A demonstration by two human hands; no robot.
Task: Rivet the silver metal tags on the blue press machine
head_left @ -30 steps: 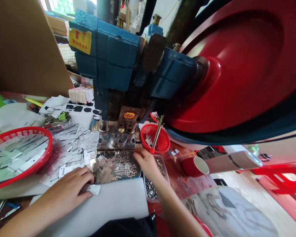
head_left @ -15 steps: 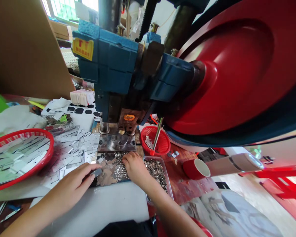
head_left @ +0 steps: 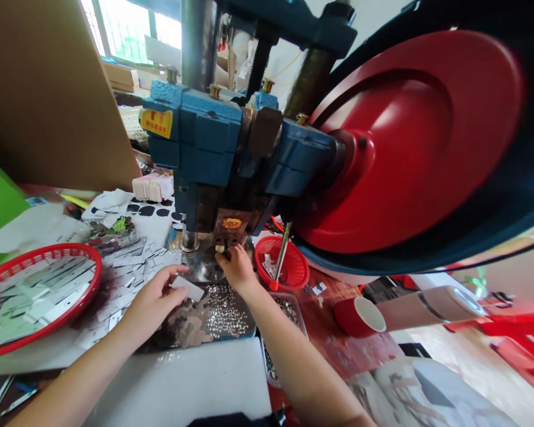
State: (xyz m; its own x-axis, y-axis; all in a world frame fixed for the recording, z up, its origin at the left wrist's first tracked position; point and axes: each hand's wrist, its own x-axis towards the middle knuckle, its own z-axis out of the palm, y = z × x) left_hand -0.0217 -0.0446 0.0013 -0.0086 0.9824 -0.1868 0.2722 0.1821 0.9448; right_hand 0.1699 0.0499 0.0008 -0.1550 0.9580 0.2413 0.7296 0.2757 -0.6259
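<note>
My left hand [head_left: 158, 299] pinches a small pale flat plate [head_left: 189, 289] between thumb and fingers, just in front of the press's metal base. At the die under the ram of the blue press [head_left: 204, 142], my right hand [head_left: 238, 268] has its fingertips pressed together. Whatever they hold, if anything, is too small and hidden to name. Below both hands lies a dark tray with many small shiny metal studs [head_left: 225, 311] on its right part and flat brownish pieces [head_left: 187, 325] on its left part.
A red basket [head_left: 98, 261] of flat plates stands at the left, with loose plates [head_left: 129, 273] beside it. To the right are a small red basket [head_left: 302, 261], a clear tub of metal bits [head_left: 267, 362], a red cup [head_left: 349, 317] and the large red flywheel [head_left: 480, 148].
My right hand has moved from the studs on the tray forward to the die under the ram. My left hand has shifted slightly towards the press, and its plate now shows its pale face.
</note>
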